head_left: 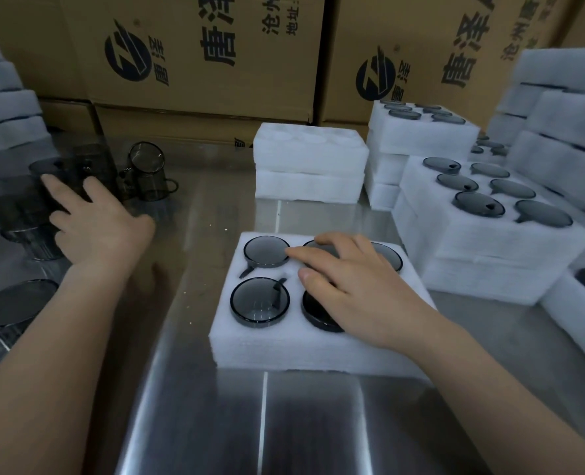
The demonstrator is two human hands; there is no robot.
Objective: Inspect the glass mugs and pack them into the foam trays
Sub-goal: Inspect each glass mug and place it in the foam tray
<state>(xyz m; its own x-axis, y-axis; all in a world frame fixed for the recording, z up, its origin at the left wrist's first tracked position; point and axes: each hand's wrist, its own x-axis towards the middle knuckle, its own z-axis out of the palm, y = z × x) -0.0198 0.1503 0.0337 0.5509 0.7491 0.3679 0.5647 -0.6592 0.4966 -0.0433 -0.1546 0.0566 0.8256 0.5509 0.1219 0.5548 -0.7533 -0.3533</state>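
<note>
A steel desk (284, 423) stands before a wall of printed cardboard boxes (215, 63). At 9 o'clock a stack of foam (3, 108) rises by the desk's edge. Just beside it stand the loose mugs (89, 169) of smoky glass, close together. One tipped mug (149, 173) at their right turns its mouth toward the viewer.

The left hand (92, 217) reaches over this group with its fingers straight and spread. The tips lie on the dark glass, but it grips nothing that I can see.

In the middle lies the foam tray (270, 347), its long side running from 9 to 3 o'clock. The packed mugs (259, 302) sit sunk in its round cells. The right hand (356, 286) rests on them with loosely bent fingers and holds nothing. It hides the cell at the 4 o'clock corner, so I cannot tell if that one is free.

Seen from the tray, the loose mugs lie at 10 o'clock, well apart, and the left hand is clearly the nearer one. I judge it should fetch the next mug while the right steadies the tray.

At 12 o'clock are empty trays (310, 166), at 2 o'clock filled trays (490, 241).
</note>
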